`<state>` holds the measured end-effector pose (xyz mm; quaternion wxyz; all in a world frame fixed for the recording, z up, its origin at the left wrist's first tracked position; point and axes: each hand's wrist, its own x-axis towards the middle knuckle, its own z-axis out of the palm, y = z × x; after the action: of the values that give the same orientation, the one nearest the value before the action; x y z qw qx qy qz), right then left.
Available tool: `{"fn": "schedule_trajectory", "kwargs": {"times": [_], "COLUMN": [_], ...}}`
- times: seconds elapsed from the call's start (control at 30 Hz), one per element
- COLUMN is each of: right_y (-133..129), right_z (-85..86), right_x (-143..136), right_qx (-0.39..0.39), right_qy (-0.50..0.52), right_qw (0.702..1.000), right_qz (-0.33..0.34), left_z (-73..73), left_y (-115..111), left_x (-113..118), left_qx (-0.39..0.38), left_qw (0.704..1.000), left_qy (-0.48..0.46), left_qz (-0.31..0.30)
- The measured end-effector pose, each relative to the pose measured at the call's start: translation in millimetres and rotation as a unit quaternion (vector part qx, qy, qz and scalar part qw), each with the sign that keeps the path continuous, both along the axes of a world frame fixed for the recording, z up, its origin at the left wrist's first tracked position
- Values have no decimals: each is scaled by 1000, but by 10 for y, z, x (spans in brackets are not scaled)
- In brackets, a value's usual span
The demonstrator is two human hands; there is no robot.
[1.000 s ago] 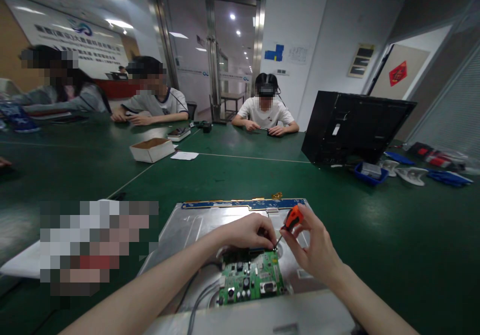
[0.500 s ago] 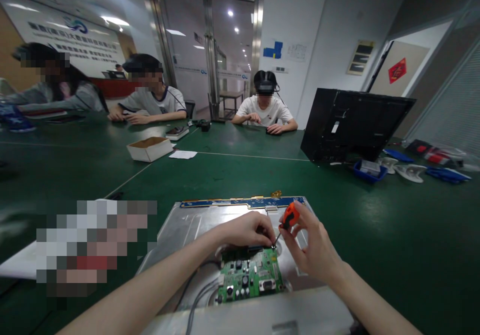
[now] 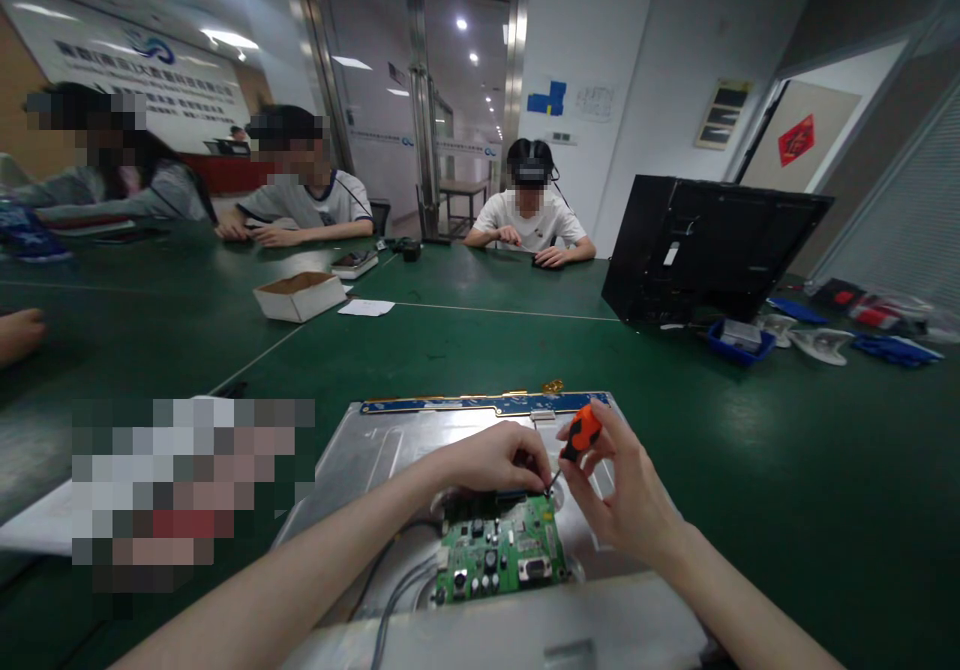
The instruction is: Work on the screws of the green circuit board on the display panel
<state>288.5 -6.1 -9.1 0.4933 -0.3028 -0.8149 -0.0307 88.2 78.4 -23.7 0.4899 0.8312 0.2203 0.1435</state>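
Observation:
A green circuit board (image 3: 499, 555) lies on a silvery metal panel (image 3: 349, 470), which has a blue strip board (image 3: 450, 406) along its far edge. My right hand (image 3: 619, 485) grips an orange and black screwdriver (image 3: 583, 434). The driver is tilted, its tip down at the board's far right corner. Beside that tip is my left hand (image 3: 499, 457), its fingers closed at the same corner; what they hold, if anything, is hidden. Grey cables (image 3: 401, 595) run from the board's left side.
A black monitor (image 3: 705, 250) stands at the right, near a blue tray (image 3: 739, 342). An open white box (image 3: 300, 300) and a paper (image 3: 366, 307) lie farther left. Three people sit across the green table (image 3: 465, 345). Another person's hand (image 3: 21, 335) shows at the left edge.
Another person's hand has come into view at the left edge. The screwdriver's handle has shifted slightly in my right hand. My left hand looks almost unmoved.

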Motion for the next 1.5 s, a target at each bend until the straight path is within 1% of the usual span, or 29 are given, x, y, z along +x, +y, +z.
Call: {"fn": "schedule_trajectory", "kwargs": {"times": [0.13, 0.23, 0.5, 0.6, 0.73, 0.8, 0.97, 1.17, 1.4, 1.5], "right_y": [-10, -11, 20, 22, 2, -7, 1, 15, -12, -10], "right_z": [-11, -20, -22, -13, 14, 24, 19, 38, 34, 31], "right_x": [9, 14, -3, 0, 12, 12, -11, -22, -4, -10], "right_qx": [-17, -15, 23, 21, -6, -9, 13, 39, 7, 15], "right_qy": [-1, -1, 6, 5, -2, -3, 17, 23, 3, 8], "right_qw": [1000, 1000, 1000, 1000, 1000, 1000, 1000, 999, 1000, 1000], "right_qz": [13, 2, -18, -9, 15, 17, -2, -13, -3, -7], "left_z": [-22, -19, 14, 5, -29, -46, -59, -26, -25, -28], "left_y": [6, 6, -8, -4, 10, 16, 20, 7, 5, 10], "left_x": [-8, -14, -8, -7, -9, -11, -8, -6, -6, -6], "left_qx": [-3, 0, 20, 20, 18, 18, 12, 11, 0, -2], "left_qw": [1000, 1000, 1000, 1000, 1000, 1000, 1000, 1000, 1000, 1000], "left_qy": [2, 5, 3, 1, 7, 8, 4, -3, 0, 0], "left_qz": [5, 6, 9, 6, 9, 12, 12, 5, 2, 3]}}
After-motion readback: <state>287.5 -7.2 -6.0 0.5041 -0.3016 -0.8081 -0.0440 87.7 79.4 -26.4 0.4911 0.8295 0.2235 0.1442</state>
